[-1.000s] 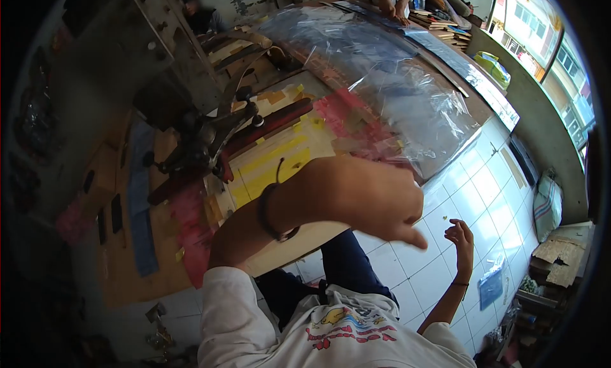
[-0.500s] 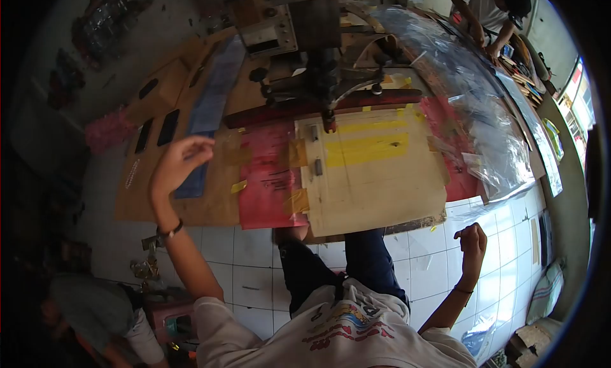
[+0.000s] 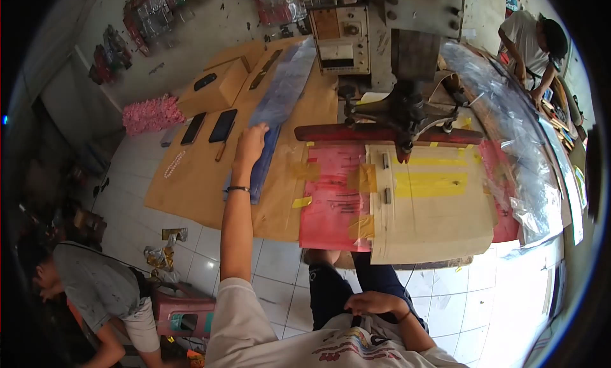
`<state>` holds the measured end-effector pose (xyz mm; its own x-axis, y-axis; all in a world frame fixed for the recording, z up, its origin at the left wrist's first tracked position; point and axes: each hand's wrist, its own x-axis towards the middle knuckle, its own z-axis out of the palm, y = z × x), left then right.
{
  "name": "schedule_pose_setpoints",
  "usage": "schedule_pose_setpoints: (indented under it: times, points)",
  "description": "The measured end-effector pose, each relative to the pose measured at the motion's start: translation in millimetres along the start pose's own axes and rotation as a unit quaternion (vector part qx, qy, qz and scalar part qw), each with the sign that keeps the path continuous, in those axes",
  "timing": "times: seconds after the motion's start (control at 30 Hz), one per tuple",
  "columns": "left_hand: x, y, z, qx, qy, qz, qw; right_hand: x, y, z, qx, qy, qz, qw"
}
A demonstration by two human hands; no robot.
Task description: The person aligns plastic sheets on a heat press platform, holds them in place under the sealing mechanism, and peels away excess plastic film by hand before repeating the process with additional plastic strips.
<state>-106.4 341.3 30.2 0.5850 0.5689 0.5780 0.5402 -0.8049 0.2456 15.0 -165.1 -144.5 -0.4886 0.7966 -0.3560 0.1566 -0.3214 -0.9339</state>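
Two bare hands are in view. The left hand [image 3: 252, 144] is over the blue plastic strip [image 3: 287, 88], at its near half, with the fingers bent and drawn close together in a narrow grip; whether they pinch the strip or only touch it, I cannot tell. The right hand [image 3: 374, 302] is at the front of the waist, fingers loosely curled and narrow, and its palm is hidden, so I cannot tell if it holds anything.

The blue strip lies lengthwise from near to far on the brown tabletop [image 3: 273, 221], left of the machine [image 3: 407, 107]. Left of the strip lie two dark phones [image 3: 223, 125], side by side, a thin brown stick [image 3: 220, 151] just beside the right one, and a beaded chain [image 3: 174, 164] nearer the left edge.

Beyond the phones sits a cardboard box [image 3: 219, 91] with a small dark object [image 3: 205, 82] on top; its contents are hidden. Clear bags [image 3: 153, 18] on the far wall hold reddish and dark things too small to tell.

Under the machine's red bar [image 3: 337, 134] lies a pale board [image 3: 439, 231] with yellow tape, between pink sheets [image 3: 332, 215]. Clear plastic sheeting [image 3: 509, 126] covers the right side, where another person [image 3: 528, 43] works at the far end.
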Motion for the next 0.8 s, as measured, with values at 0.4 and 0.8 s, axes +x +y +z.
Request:
schedule_pose_setpoints:
  times: [0.4,0.8]
  points:
    - [-36,-16,-69,-0.185,-0.197,-0.151,0.951,56,39,13,-0.042,-0.077,0.106,0.991]
    - [-21,32,-74,-0.052,-0.299,-0.042,0.952,48,46,2,0.006,-0.077,0.072,0.994]
